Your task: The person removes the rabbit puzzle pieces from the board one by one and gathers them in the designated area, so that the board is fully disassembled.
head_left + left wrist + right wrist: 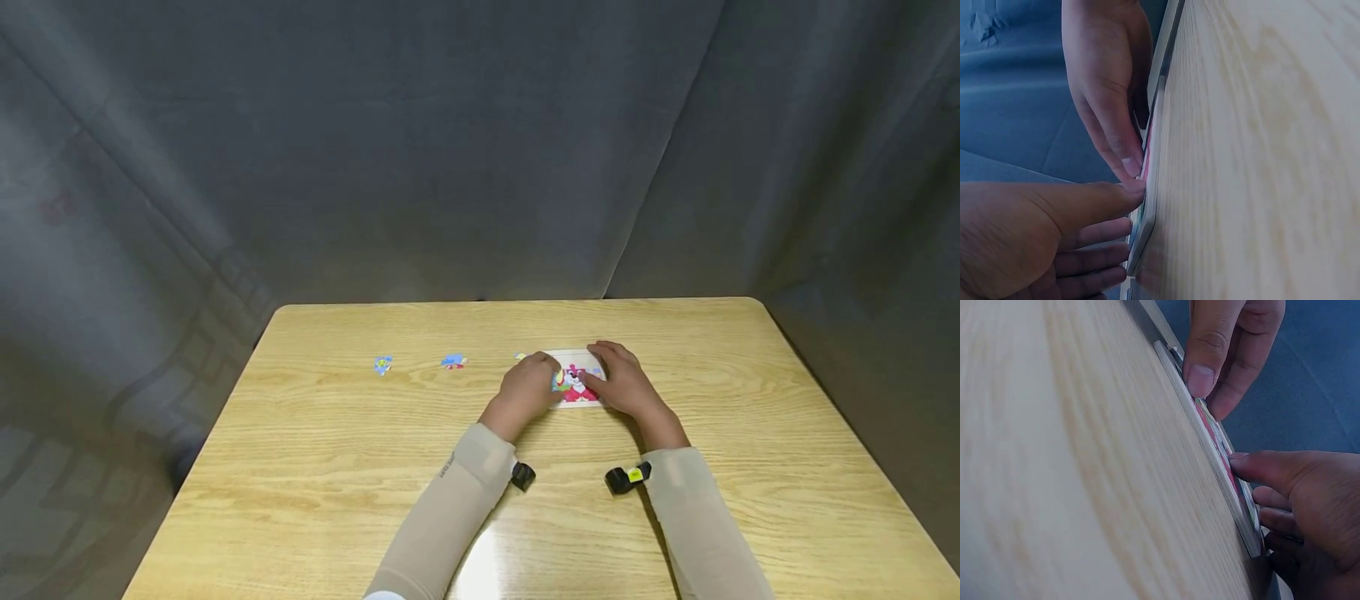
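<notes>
A small jigsaw puzzle board (578, 390) with a pale frame and a pink cartoon figure lies flat on the table. My left hand (527, 388) is at its left side, thumb on the picture; in the left wrist view the fingers (1094, 257) point straight at the frame's edge. At the right side is my right hand (627, 385), its thumb pressing on the picture and the other fingers along the outer edge. Both thumbs come close together over the pink part. In the right wrist view the thumb (1266, 467) lies extended on the picture surface.
Two loose puzzle pieces, a blue one (382, 365) and a blue and pink one (453, 361), lie to the left on the wooden table (337, 467). Another piece (521, 356) shows partly behind my left hand. A grey curtain (450, 167) hangs behind the table's far edge.
</notes>
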`<state>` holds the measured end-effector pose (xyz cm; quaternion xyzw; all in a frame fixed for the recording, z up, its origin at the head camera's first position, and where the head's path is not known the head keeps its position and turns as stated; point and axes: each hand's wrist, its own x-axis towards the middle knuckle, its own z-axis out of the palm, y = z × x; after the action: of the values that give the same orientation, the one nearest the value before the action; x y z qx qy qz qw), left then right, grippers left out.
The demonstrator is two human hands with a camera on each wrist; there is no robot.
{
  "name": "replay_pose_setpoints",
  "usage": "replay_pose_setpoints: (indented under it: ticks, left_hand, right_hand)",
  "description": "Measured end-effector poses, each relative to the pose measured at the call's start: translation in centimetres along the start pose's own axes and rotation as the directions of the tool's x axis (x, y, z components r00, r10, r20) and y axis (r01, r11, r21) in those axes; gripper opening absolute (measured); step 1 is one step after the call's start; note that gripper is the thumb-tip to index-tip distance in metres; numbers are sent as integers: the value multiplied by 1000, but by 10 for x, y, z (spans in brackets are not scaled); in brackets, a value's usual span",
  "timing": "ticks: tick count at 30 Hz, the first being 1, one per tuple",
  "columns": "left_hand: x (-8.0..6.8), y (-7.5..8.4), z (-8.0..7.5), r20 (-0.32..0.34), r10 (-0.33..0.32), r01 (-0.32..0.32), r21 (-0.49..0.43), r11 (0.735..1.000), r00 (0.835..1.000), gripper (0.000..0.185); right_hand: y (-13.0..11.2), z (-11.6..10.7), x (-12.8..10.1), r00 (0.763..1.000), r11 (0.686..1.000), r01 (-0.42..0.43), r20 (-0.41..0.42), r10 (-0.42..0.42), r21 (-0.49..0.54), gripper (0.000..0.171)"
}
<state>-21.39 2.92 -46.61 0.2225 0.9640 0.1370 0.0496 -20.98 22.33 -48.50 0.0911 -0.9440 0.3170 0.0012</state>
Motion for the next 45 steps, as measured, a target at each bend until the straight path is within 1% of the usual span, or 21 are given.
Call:
replay_pose_setpoints:
  ticks: [3, 8, 13, 20, 29, 36, 45]
  left_hand:
    - [0, 1, 0, -7, 1, -1, 3, 1000, 1000, 50]
    - [-1, 1, -1, -28, 23, -23, 18, 1000, 999, 48]
    - [-3, 2, -3, -27, 30, -29, 24, 999, 999, 46]
    - [-5, 4, -5, -38, 35, -35, 15, 999, 999, 39]
    - [-5, 5, -7, -60, 53, -51, 28, 998, 997, 29]
    - [-4, 3, -6, -53, 49, -48, 15, 999, 997, 31]
    - [-4, 4, -7, -62, 56, -56, 1, 998, 997, 30]
  right_hand:
    - [0, 0, 1, 1000, 1000, -6, 3, 6, -6, 59]
    - [0, 0, 1, 1000, 1000, -8, 3, 8, -8, 59]
    - [0, 0, 1, 1000, 1000, 1, 6, -1, -2, 59]
    - [2, 1, 1, 1000, 1000, -17, 4, 17, 9, 61]
    - [1, 2, 1, 1000, 1000, -10, -3, 10, 3, 59]
    - [0, 2, 0, 1000, 1000, -16, -2, 16, 1, 60]
    - [0, 0, 0, 1000, 1000, 4, -1, -4, -7, 59]
